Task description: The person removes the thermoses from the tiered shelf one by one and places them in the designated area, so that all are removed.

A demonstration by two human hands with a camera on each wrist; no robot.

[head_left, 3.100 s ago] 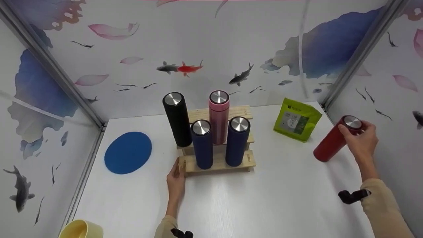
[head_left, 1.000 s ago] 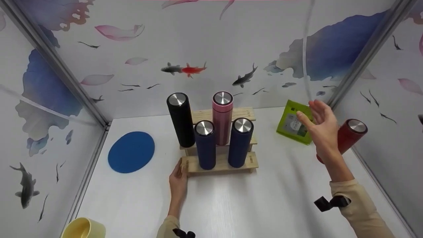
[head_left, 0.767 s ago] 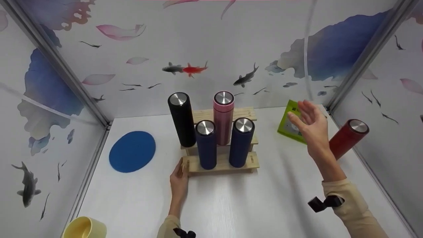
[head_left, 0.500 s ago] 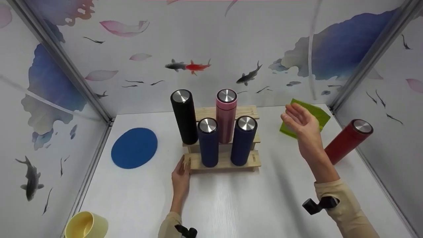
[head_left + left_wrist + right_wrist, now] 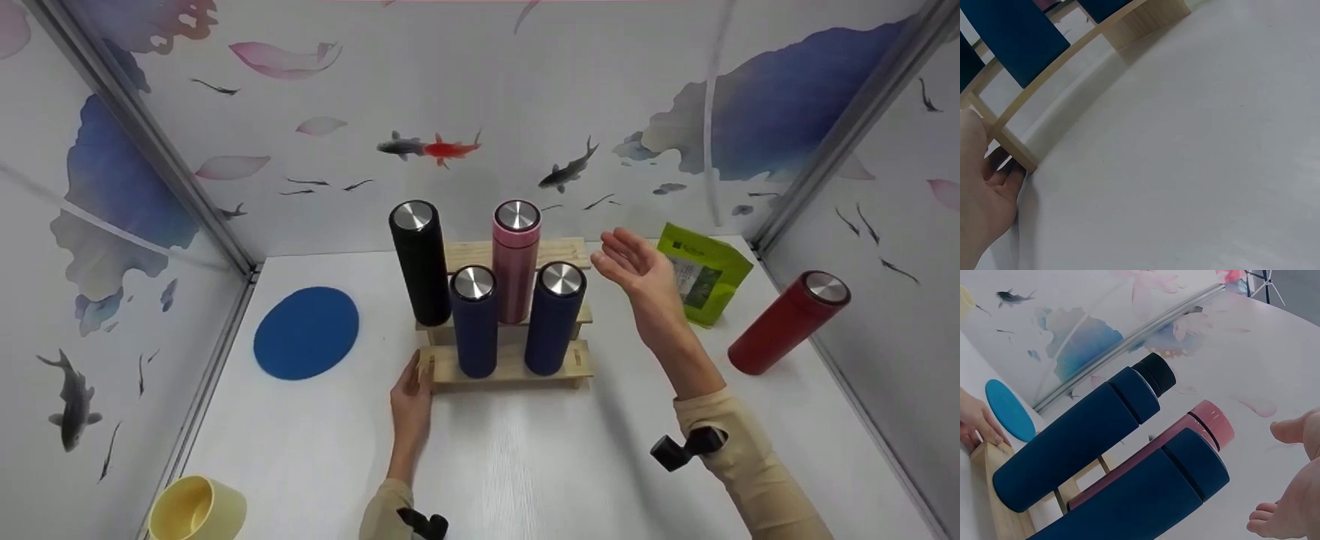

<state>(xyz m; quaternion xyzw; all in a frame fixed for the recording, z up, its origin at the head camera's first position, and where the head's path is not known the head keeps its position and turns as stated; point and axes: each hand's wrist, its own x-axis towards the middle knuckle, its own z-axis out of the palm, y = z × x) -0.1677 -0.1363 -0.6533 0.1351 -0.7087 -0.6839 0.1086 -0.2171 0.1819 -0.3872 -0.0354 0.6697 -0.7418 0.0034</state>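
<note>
My left hand [image 5: 411,405] grips the left end of a stepped wooden rack [image 5: 511,365]; in the left wrist view its thumb and fingers are around the end piece. A navy vacuum flask [image 5: 475,326] and a second navy flask [image 5: 553,322] stand on the lower front shelf. Behind them on a higher step are a black flask [image 5: 422,277] and a pink flask [image 5: 516,270]. My right hand [image 5: 649,285] is in the air right of the rack, fingers extended, holding nothing. A red flask [image 5: 784,328] stands upright on the table at far right.
A green pouch [image 5: 712,262] stands behind my right hand. On the left lie a flat blue disc [image 5: 307,334] and, nearer, a yellow cup [image 5: 229,514]. Patterned walls enclose the white table [image 5: 510,465] at the back and sides.
My right hand, earlier gripping the red flask near its lid, has let go and moved left past the green pouch toward the rack. My left hand stays at the rack's end.
</note>
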